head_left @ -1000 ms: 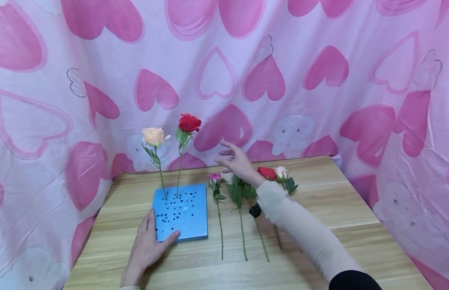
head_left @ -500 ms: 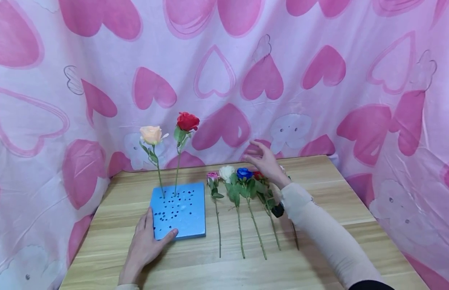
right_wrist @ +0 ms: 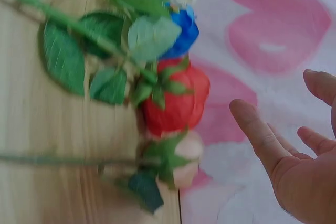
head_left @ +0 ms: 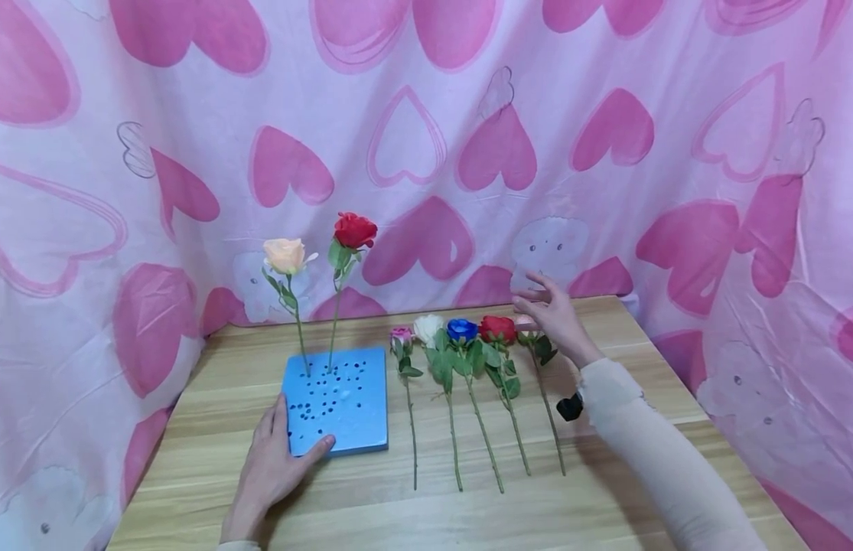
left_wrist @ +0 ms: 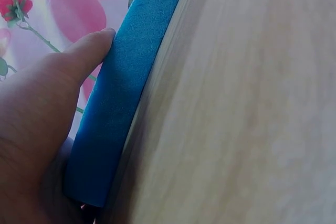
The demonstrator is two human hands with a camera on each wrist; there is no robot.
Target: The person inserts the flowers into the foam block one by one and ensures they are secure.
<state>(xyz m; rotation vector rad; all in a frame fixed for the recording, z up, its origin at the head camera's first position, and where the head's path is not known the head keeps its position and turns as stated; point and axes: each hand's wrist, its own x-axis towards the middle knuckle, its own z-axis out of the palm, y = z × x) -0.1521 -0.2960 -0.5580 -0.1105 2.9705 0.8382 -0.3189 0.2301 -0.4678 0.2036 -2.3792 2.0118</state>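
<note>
**Right hand drifts past the row of roses**

Moving rightward since a second ago, the right hand point(head_left: 553, 315) now hovers with fingers spread and holding nothing above the pale pink rose point(head_left: 526, 324) at the right end of the row lying on the light wooden table point(head_left: 646, 383). Left of that bloom lie the red rose point(head_left: 497, 328), blue rose point(head_left: 461, 330), white rose point(head_left: 428, 328) and small magenta rose point(head_left: 402, 335), stems pointing toward the person. The left hand point(head_left: 271, 467) lies flat with straight fingers, thumb pressing the near corner of the square blue foam block with holes point(head_left: 336, 402). Two roses stand upright in the block: a peach rose point(head_left: 284, 255) and a tall red rose point(head_left: 354, 229). Behind hangs a pink heart-patterned cloth point(head_left: 426, 138).
</note>
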